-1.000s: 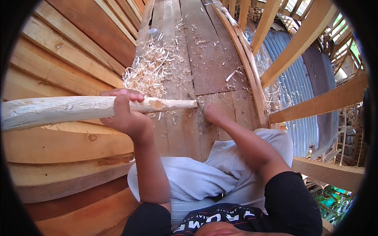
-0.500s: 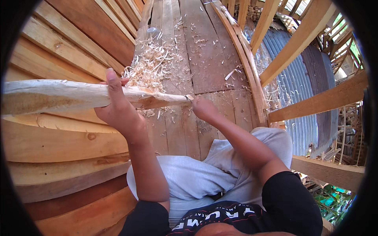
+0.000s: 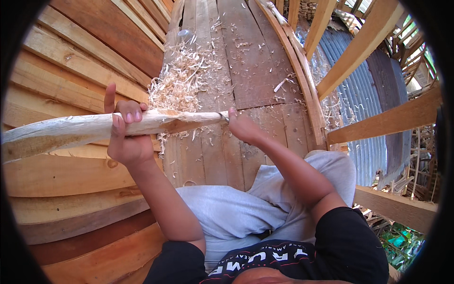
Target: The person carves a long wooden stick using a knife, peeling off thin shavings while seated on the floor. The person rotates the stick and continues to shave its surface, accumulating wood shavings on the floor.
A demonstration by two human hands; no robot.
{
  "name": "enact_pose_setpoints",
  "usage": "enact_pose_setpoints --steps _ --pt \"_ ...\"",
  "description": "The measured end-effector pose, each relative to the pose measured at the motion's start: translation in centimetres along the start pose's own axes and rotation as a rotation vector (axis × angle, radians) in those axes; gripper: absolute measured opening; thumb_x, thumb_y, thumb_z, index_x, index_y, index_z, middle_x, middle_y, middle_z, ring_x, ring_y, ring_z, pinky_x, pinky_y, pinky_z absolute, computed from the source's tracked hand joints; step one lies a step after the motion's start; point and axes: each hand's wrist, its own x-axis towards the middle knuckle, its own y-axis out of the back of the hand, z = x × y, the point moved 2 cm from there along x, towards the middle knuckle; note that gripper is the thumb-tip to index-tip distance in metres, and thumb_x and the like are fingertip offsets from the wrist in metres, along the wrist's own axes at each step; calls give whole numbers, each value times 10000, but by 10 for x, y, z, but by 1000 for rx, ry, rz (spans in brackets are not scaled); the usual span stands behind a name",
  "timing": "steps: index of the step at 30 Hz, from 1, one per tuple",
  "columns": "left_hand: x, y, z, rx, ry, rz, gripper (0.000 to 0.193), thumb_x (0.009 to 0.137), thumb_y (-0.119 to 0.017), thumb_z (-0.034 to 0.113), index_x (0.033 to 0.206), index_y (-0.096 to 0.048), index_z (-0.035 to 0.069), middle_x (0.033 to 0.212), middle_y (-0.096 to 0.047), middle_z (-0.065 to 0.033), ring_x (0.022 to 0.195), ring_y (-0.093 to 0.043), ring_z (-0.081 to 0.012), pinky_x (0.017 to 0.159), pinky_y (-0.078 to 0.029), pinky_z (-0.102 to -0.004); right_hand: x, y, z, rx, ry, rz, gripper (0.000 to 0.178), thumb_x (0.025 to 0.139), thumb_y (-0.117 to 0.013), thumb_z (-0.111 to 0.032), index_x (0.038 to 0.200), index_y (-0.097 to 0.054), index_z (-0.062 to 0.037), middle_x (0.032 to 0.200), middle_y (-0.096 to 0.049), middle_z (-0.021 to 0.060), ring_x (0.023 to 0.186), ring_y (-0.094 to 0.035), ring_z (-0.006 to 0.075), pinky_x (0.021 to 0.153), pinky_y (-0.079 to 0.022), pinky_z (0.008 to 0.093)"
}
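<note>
Pale pole (image 3: 85, 129) spans left edge to centre of frame. Left hand (image 3: 130, 147) curled round it, one finger raised, farther left than half-second ago. Right hand (image 3: 243, 128), mid-frame, closed on mostly hidden dark blade (image 3: 222, 116) at pole's narrow tip.

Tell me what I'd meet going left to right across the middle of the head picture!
Left hand → shavings → right hand → curved rail → metal sheet.

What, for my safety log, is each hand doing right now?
Left hand: closed around the wooden pole.
Right hand: closed, apparently holding a dark blade at the pole's thin end.
</note>
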Motion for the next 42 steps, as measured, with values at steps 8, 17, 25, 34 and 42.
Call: enact_pose_setpoints --steps 8,17,25,34,42 --pt "-3 -14 -1 -37 78 -28 169 817 -581 220 793 -446 122 706 -356 6 705 -382 -144 781 -344 -349 42 -7 55 -215 192 251 542 965 -257 -292 865 -624 94 906 -618 342 891 -603 493 844 -458 537" --pt "-18 -36 -2 52 2 94 145 775 -551 188 735 -447 94 664 -373 -23 664 -393 -168 718 -361 -354 -35 -3 -38 -8 314 168 550 967 -307 -307 766 -600 112 753 -596 332 768 -608 480 765 -453 516" --pt "-14 -28 -13 -31 -18 124 128 783 -534 179 746 -441 99 668 -370 -17 667 -390 -161 721 -360 -343 25 13 21 -90 177 239 575 949 -307 -342 802 -621 117 844 -614 348 872 -620 477 809 -464 505" --pt "-13 -25 -13 -46 -14 228 99 782 -561 145 777 -476 95 681 -417 -21 683 -418 -156 734 -367 -344 -15 -1 -22 -110 307 264 563 952 -313 -326 714 -601 95 755 -598 338 781 -601 507 760 -464 537" --pt "-10 -24 -15 -74 -18 317 107 787 -587 107 788 -481 93 671 -421 -20 674 -430 -152 727 -382 -341 -25 4 -31 -145 259 253 552 945 -310 -329 812 -649 86 864 -634 317 856 -620 478 830 -466 524"
